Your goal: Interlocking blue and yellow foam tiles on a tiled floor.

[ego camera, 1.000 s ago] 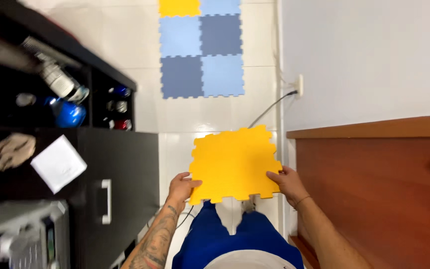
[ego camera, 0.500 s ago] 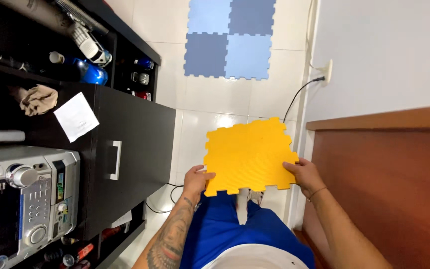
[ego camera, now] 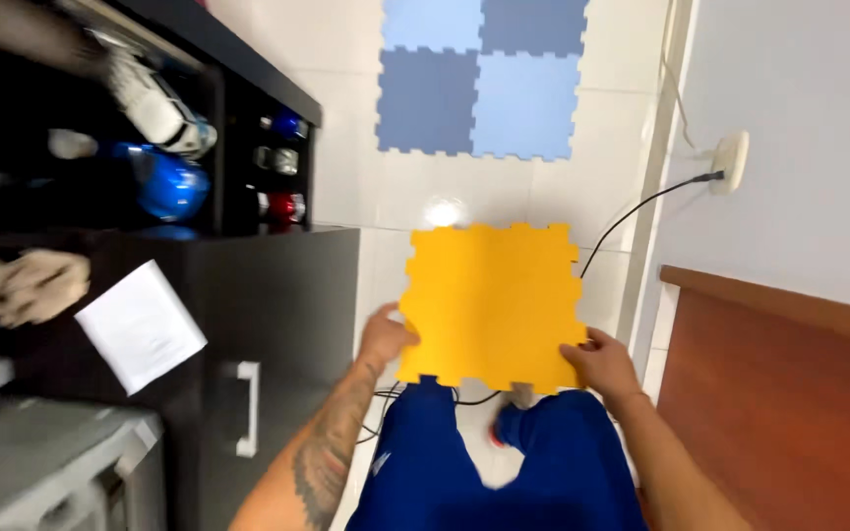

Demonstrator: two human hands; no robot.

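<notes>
I hold a yellow foam puzzle mat tile [ego camera: 492, 305] flat in front of me, above the white tiled floor. My left hand [ego camera: 386, 337] grips its near left edge and my right hand [ego camera: 599, 364] grips its near right corner. Further ahead on the floor lies a patch of joined blue and grey-blue mat tiles [ego camera: 479, 79]. My blue trousers [ego camera: 484, 462] show below the tile.
A black cabinet [ego camera: 277, 324] with a drawer handle [ego camera: 246, 408] stands on the left, its shelves holding a blue ball [ego camera: 169, 185], small items and a white paper [ego camera: 140, 326]. A wooden panel [ego camera: 779, 403] is on the right. A cable [ego camera: 641, 211] runs from a wall socket [ego camera: 730, 160].
The view has shifted forward and tilted; the yellow tile stays in both hands and now sits a little higher and squarer in view. The cabinet appears closer and blurred.
</notes>
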